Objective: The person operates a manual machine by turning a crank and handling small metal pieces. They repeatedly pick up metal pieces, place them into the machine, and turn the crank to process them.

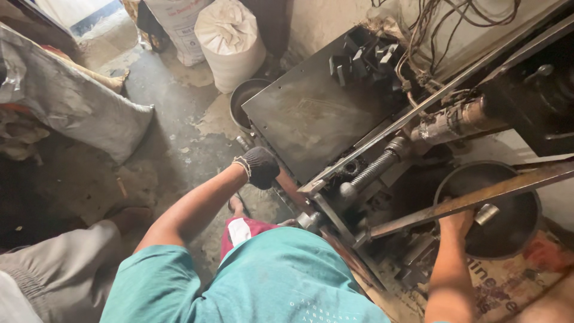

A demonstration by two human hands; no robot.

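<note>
Down by the greasy grey steel machine counter (pixel 311 113), the gloved left hand (pixel 260 167) wraps a handle, the bare right hand (pixel 459 222) clamps a small shiny metal cylinder (pixel 486 213) over the round black pan (pixel 508 230), probably heavy, slick, best pinched mid-body.

Left hand (pixel 260 167) in dark knit glove, closed at edge of flat metal machine table (pixel 311 113). Right hand (pixel 459 222) bare, under long metal bar (pixel 466 200), at rim of dark round pan (pixel 514 227); small metal cylinder (pixel 486 213) just beside fingers. Grip unclear. Threaded screw shaft (pixel 373 169) between hands. Small metal blocks (pixel 362 60) piled at table's far corner. White sacks (pixel 230 42) and second pan (pixel 242 98) on floor beyond. Teal shirt (pixel 269 281) in foreground.
</note>
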